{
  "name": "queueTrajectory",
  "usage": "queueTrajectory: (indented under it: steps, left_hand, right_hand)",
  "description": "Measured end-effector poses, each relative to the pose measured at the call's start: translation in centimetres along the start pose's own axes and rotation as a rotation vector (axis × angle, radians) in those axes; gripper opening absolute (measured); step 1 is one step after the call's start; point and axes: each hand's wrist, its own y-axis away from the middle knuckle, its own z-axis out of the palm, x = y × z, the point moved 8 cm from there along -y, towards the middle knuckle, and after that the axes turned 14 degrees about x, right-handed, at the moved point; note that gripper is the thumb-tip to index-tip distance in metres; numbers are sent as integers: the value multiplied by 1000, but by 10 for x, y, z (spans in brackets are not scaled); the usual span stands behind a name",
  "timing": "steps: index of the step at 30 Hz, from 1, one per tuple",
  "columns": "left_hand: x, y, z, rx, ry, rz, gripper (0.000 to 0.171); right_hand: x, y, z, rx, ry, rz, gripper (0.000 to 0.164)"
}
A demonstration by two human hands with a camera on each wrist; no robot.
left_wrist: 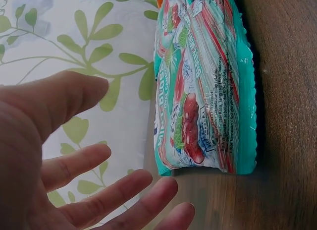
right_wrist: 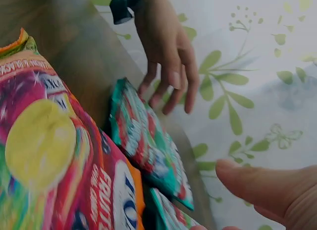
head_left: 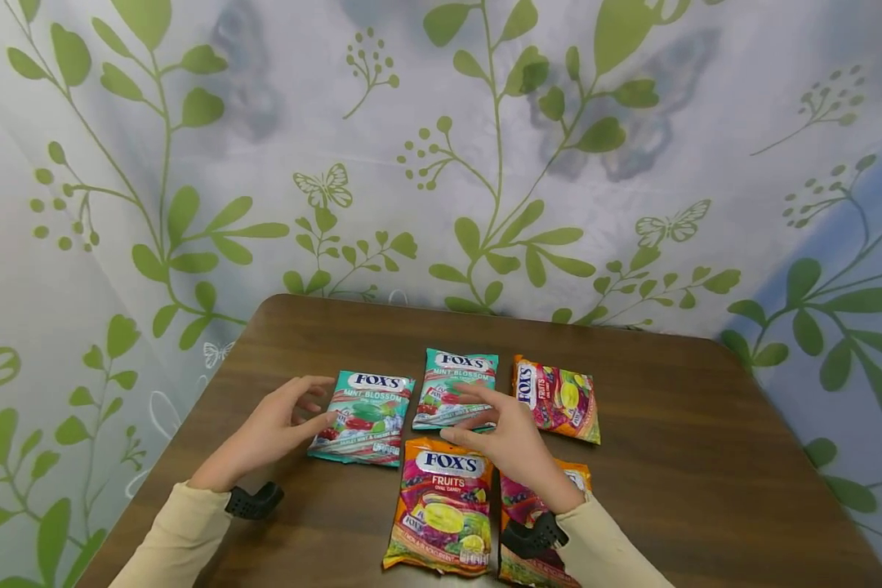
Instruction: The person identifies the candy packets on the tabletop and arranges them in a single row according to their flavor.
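My left hand [head_left: 282, 420] hovers at the left side of a teal Fox's Mint Blossom candy bag [head_left: 367, 416]. Its fingers are spread and loosely bent, and in the left wrist view a gap shows between them and the bag [left_wrist: 198, 91]. My right hand [head_left: 510, 441] is held over the lower right of a second teal Mint Blossom bag [head_left: 448, 380], partly covering it, with nothing in its fingers. Below lies an orange and purple Fox's Fruits candy bag [head_left: 444, 510]. My right wrist and sleeve hide part of another Fruits bag [head_left: 518, 494].
A third Fruits bag [head_left: 559, 400], turned sideways, lies at the back right of the brown wooden table [head_left: 676, 457]. Behind the table hangs a white cloth [head_left: 382, 204] printed with green leaves. Each wrist wears a black band [head_left: 253, 501].
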Motion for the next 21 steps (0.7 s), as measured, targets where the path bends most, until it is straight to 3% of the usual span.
queueTrajectory:
  steps: [8, 15, 21]
  left_hand:
    - [-4, -4, 2, -19, 9, -32, 56]
    - [1, -4, 2, -15, 17, -29, 56]
    - [-1, -6, 7, -30, 10, -29, 57]
  right_hand:
    - [-7, -12, 38, -9, -4, -34, 62]
    - [-14, -16, 70, -34, 32, 3, 64]
    - [-18, -19, 83, -3, 94, -2, 66]
